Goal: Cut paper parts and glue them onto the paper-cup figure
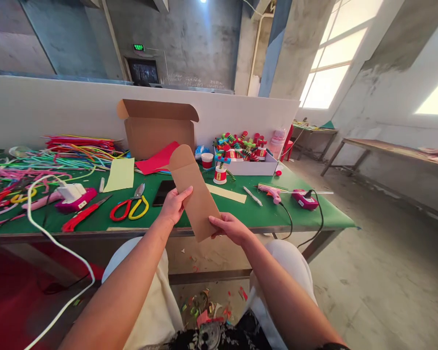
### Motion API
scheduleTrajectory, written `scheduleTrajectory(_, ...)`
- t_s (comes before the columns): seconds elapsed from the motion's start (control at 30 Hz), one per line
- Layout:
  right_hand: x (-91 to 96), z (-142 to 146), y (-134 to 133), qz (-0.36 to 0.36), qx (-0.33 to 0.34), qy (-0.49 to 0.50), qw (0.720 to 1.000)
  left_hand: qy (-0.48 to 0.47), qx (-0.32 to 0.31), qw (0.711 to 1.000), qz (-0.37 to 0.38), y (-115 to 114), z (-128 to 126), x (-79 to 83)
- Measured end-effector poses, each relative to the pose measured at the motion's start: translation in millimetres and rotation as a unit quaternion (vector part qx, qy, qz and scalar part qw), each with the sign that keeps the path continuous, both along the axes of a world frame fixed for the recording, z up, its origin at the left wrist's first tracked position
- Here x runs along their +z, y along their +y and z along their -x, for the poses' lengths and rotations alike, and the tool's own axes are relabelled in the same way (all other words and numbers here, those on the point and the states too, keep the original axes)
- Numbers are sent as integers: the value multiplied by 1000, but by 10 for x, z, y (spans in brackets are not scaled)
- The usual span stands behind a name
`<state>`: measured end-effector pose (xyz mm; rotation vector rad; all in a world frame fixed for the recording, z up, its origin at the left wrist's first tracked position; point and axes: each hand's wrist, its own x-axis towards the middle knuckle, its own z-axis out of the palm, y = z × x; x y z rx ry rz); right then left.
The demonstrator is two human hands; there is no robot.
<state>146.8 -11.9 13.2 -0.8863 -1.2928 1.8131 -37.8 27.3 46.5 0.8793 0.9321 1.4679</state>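
A brown cardboard piece with a rounded tab at its top end is held tilted above the front edge of the green table. My left hand grips its left edge, thumb on the face. Near the lower right corner my right hand pinches it the same way; the fingers behind are hidden. Just beyond it stand a small red-and-white paper cup figure and a pale yellow paper strip. A dark flat phone-like slab lies beside my left hand.
Left of my hands lie red-and-yellow scissors, pliers and a power strip with a white cable. Pipe cleaners and an open cardboard box line the back. A pink glue gun and a white pen lie right.
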Motion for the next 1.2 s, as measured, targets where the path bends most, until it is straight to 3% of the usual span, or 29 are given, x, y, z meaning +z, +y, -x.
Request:
scheduleTrajectory(0.2, -21, -1, 24, -12, -42, 8, 999, 24, -77, 997, 20, -40, -8, -37)
scheduleTrajectory(0.4, -12, -19, 100, -50, -120, 38, 991, 13, -6, 1000, 4, 12, 6, -64)
scheduleTrajectory(0.63, 20, -79, 92, -64, -101, 26, 992, 17, -26, 999, -9, -42, -7, -55)
scheduleTrajectory(0.73, 55, -128, 103, -67, -139, 41, 987, 8, -9, 1000, -6, -28, 1, -54)
scheduleTrajectory(0.83, 78, -123, 112, -40, -171, 84, 981, -14, 10, 1000, 3, -9, -27, -67)
scheduleTrajectory(1.0, 42, -7, 70, -19, -152, 102, 983, -11, 20, 1000, -4, -41, -158, -107)
scheduleTrajectory(1.2, -16, 8, 87, -42, -177, 87, 979, 7, -30, 1000, 1, -98, -218, -102)
